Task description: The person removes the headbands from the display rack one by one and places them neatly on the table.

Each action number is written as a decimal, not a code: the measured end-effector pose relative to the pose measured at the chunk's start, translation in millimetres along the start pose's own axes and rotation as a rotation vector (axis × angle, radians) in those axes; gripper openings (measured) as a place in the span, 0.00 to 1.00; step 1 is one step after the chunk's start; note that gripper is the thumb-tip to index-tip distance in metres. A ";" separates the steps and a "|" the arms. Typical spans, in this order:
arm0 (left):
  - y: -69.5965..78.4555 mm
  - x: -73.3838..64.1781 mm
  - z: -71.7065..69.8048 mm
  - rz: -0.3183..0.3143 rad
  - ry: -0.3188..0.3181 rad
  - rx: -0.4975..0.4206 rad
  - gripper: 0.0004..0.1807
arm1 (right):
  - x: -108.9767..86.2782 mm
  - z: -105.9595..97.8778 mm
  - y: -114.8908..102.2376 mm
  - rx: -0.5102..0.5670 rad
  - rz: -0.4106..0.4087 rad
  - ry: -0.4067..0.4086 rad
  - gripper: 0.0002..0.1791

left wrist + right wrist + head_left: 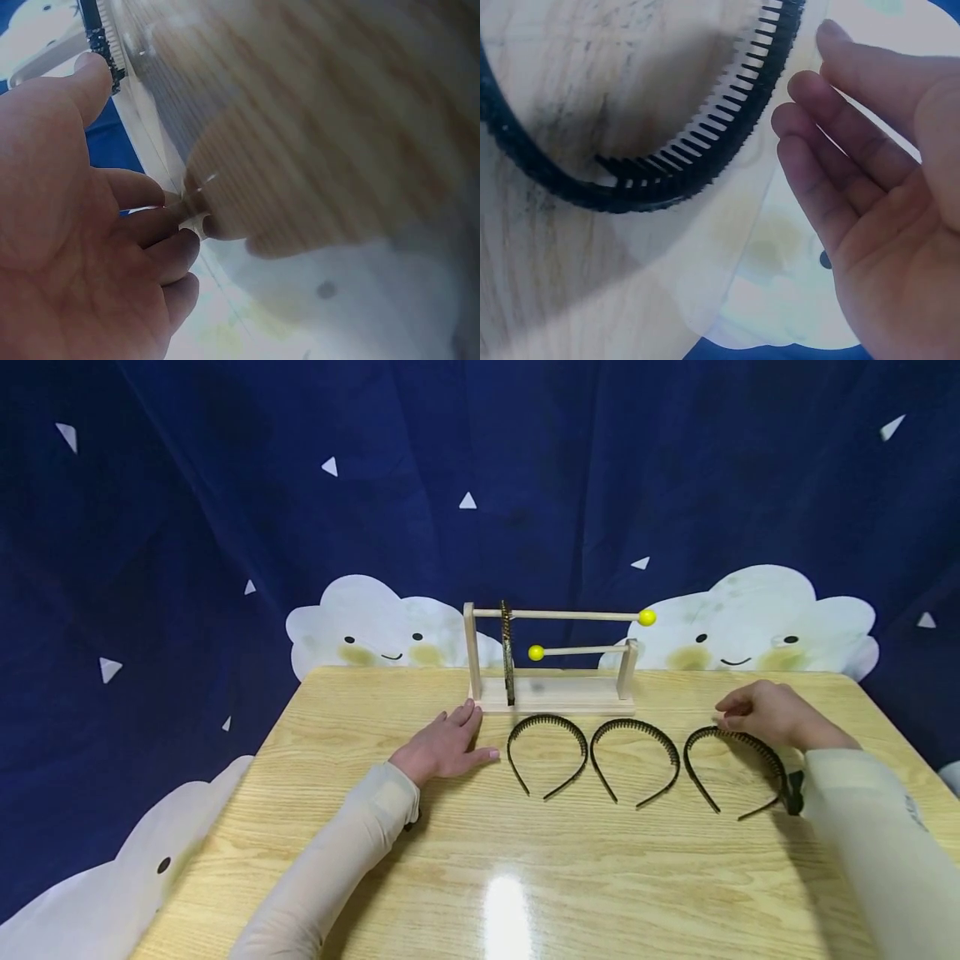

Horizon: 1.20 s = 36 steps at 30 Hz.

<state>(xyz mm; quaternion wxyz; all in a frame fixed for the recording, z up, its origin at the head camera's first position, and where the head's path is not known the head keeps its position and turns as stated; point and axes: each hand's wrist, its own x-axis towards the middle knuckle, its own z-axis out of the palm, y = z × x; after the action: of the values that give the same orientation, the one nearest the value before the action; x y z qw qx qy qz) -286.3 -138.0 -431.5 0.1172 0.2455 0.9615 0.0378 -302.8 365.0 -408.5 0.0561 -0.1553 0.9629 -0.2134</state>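
My left hand (447,743) lies spread on the table, its fingertips at the left front corner of a pale wooden stand (555,693). A dark toothed headband (507,652) hangs on the stand's upper rod, near the left post. Three more headbands lie in a row on the table: the left one (547,718), the middle one (633,723) and the right one (750,742). Over the top of the right one hovers my right hand (772,714), fingers loosely bent. In the right wrist view a gap shows between those fingers and the headband (727,150), with nothing held.
Yellow balls cap the stand's upper rod (577,616) and its shorter lower rod (585,651). Behind the wooden table (600,877) hangs a dark blue curtain (525,460) with white triangles and smiling clouds.
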 end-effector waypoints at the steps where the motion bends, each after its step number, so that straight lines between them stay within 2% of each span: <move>1: 0.1 -0.2 -0.4 0.000 -0.001 -0.001 0.50 | 0.1 -1.0 -1.3 -0.003 0.004 0.006 0.19; 8: -1.0 0.3 -1.8 0.000 -0.007 -0.003 0.50 | 4.1 -7.2 -15.2 -0.035 -0.019 0.055 0.22; 16: -0.2 0.8 -2.6 0.007 -0.006 0.002 0.50 | 10.7 -11.5 -52.0 -0.086 -0.020 0.114 0.24; 23: 0.0 0.7 -2.4 0.006 -0.004 -0.001 0.50 | 16.9 -5.8 -82.0 -0.025 -0.006 0.244 0.25; 28: -0.4 0.1 -1.9 0.002 0.000 -0.004 0.50 | 20.6 2.5 -100.1 0.019 -0.011 0.273 0.26; 36: 0.0 -0.6 -2.2 -0.002 -0.010 -0.019 0.50 | 29.6 10.4 -130.9 0.079 -0.088 0.346 0.20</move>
<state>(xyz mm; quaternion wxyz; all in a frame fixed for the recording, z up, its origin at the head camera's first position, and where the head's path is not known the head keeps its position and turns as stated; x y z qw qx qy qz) -286.3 -138.4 -429.2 0.1245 0.2437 0.9607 0.0457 -293.0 238.7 -363.0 -0.1136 -0.1557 0.9414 -0.2769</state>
